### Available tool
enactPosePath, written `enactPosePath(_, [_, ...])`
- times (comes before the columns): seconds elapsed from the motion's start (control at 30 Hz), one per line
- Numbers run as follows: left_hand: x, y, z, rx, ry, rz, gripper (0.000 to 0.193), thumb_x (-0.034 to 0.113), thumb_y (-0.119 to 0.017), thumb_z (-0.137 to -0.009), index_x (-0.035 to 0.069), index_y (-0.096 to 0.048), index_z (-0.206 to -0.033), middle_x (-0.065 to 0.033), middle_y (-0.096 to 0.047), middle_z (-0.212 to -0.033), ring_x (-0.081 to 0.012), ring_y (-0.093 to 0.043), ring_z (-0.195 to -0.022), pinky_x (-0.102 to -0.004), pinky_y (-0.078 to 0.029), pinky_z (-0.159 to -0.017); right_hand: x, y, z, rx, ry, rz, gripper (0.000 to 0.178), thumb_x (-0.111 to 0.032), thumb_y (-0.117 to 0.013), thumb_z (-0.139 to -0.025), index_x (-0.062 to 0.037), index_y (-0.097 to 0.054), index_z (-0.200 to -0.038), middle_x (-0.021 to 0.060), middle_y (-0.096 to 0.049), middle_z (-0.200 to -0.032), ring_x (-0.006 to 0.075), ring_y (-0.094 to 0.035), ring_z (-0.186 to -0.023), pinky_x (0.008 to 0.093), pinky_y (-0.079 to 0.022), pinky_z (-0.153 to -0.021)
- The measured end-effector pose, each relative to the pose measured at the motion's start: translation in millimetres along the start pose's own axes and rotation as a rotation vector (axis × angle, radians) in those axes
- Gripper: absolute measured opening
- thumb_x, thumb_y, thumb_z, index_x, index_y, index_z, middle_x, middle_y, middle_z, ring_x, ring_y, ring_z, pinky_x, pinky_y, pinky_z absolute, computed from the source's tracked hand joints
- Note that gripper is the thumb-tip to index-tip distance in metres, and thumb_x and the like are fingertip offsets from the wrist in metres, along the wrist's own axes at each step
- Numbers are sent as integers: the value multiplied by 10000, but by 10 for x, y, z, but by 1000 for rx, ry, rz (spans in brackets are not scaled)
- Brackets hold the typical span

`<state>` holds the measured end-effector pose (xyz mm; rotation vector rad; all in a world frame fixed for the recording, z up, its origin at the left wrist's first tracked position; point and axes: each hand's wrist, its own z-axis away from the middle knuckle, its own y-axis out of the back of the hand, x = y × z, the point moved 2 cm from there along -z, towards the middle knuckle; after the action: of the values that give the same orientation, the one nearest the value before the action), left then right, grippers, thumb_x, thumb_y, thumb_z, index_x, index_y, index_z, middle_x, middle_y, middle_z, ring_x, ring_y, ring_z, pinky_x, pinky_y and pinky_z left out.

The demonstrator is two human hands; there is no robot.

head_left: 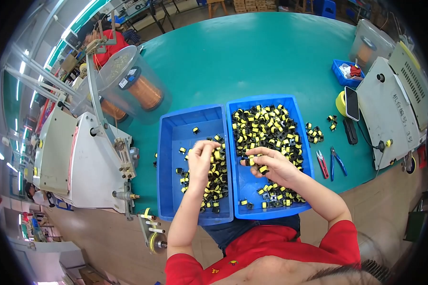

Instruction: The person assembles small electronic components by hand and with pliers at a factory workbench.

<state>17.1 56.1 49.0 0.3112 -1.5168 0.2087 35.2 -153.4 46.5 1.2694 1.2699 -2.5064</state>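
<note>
Two blue plastic bins stand side by side at the table's near edge. Over the left bin [165, 142], my left hand [200, 161] is closed, thumb and fingertips pinched together; what lies between them is too small to make out. Beneath it is a pile of small black coils wrapped in yellow tape [216, 183]. My right hand [276, 166] is above the right bin [241, 180], its fingers curled round a black-and-yellow coil [264, 169] and seemingly another at the fingertips. Many more such coils [266, 126] fill the far part of that bin, with a smaller heap nearer me.
Winding machines stand left [97, 161] and right [390, 109]. Copper wire spools [145, 90] sit inside clear tubs at left. Right of the bins lie loose coils [315, 134], red-handled snips [323, 165], blue pliers [338, 164] and a phone [351, 103]. Another person [111, 47] sits far left.
</note>
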Motion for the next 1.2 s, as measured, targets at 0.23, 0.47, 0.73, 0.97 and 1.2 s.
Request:
enactPosePath(0.23, [161, -198, 115, -368, -278, -129, 224, 13, -688, -724, 20, -612, -934, -39, -562, -910, -126, -544, -897, -234, -452, -698, 22, -18, -1, 33, 49, 125, 294, -165, -546, -884, -43, -464, -1139, 129, -585, -1012, 110, -521, -682, 240, -412, -572])
enactPosePath(0.47, [121, -381, 269, -440, -377, -193, 269, 39, -659, -770, 31, -615, -1035, -68, -579, -981, -179, -568, -912, -269, -449, -774, 32, 17, -3, 81, 23, 78, 295, -158, -537, -882, -47, -469, -1147, 54, -524, -914, 123, -516, -746, 261, -415, -620])
enactPosePath(0.73, [-62, -290, 188, -499, 253, 500, 313, 190, -556, -889, -9, -523, -1128, -56, -582, -902, -52, -396, -671, -185, -306, -579, 12, 18, 11, 99, 41, 121, 268, -117, -438, -891, -33, -465, -1144, 115, -578, -997, 153, -546, -766, 273, -420, -638])
enactPosePath(0.97, [-31, -211, 117, -421, 303, 417, 230, 159, -538, -866, 14, -564, -1042, -53, -583, -877, -64, -435, -682, -189, -326, -588, -8, 35, -12, 38, -4, 212, 346, -330, -363, -968, -41, -525, -1066, 106, -614, -932, 112, -522, -672, 231, -369, -518])
enactPosePath(1.2, [135, -190, 115, 21, -487, -608, 96, 64, -675, -735, 32, -617, -805, -42, -549, -856, -145, -534, -784, -268, -426, -674, 33, 8, -7, 49, 56, 217, 352, -356, -374, -966, -55, -527, -1062, 49, -569, -798, 98, -488, -624, 220, -372, -526])
